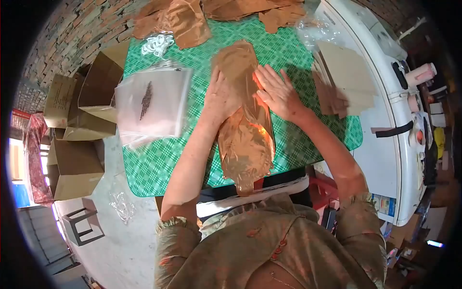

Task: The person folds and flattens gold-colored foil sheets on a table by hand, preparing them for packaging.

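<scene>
A long bundle of folded brown cloth (245, 149) in shiny clear plastic lies lengthwise in front of me, its narrow end over the table's near edge. My left hand (221, 98) rests flat along its left side, fingers stretched out. On the right side, my right hand (279, 94) is spread, with its thumb and fingertips at the bundle's edge. Neither hand grips anything. Close to my left hand is a stack of clear plastic bags (166, 108) with a dark printed mark.
Green checked cloth (192, 168) covers the table. White loops (158, 45) and more brown pieces (190, 24) lie at the back. Beige cardboard sheets (349, 77) sit at right, beside a white fridge (373, 159). Open cardboard boxes (77, 164) and a small grey frame (84, 226) stand left.
</scene>
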{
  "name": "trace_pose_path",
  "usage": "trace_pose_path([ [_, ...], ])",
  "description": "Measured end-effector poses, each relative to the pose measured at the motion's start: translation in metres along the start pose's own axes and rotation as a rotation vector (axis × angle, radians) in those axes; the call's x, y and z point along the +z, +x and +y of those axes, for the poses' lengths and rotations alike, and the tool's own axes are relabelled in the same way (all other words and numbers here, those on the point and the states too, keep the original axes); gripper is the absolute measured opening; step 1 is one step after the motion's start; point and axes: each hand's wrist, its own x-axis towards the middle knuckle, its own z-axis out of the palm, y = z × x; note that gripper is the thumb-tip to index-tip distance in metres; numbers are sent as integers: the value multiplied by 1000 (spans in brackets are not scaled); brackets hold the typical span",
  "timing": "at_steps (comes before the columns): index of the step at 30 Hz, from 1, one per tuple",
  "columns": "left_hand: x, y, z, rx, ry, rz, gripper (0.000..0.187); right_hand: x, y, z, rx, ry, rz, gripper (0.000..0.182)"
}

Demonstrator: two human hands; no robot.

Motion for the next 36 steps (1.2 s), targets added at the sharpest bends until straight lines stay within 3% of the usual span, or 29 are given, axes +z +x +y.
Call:
trace_pose_path([
  [1, -1, 1, 2, 15, -21, 77, 64, -1, 0, 0, -2, -1, -3, 62],
  [9, 3, -1, 2, -1, 81, 66, 54, -9, 3, -5, -68, -55, -15, 62],
  [13, 7, -1, 1, -25, 59, 74, 54, -4, 0, -1, -29, -40, -128, 66],
  [22, 6, -1, -1, 17, 134, -8, 57, -6, 7, -11, -24, -88, -216, 70],
  [25, 2, 2, -2, -90, 102, -257, 70, -16, 16, -24, 31, -79, -299, 71],
  [27, 1, 1, 0, -105, 50, -228, 69, -24, 23, -34, 88, -91, -415, 72],
  [30, 2, 0, -1, -93, 22, -195, 71, -18, 25, -35, 124, 12, -381, 74],
  [33, 3, 2, -1, -104, -38, -113, 70, 2, 15, -38, 123, 40, -191, 76],
  [36, 1, 1, 1, -96, -114, -34, 68, 7, 9, -40, 128, 11, -211, 79],
])
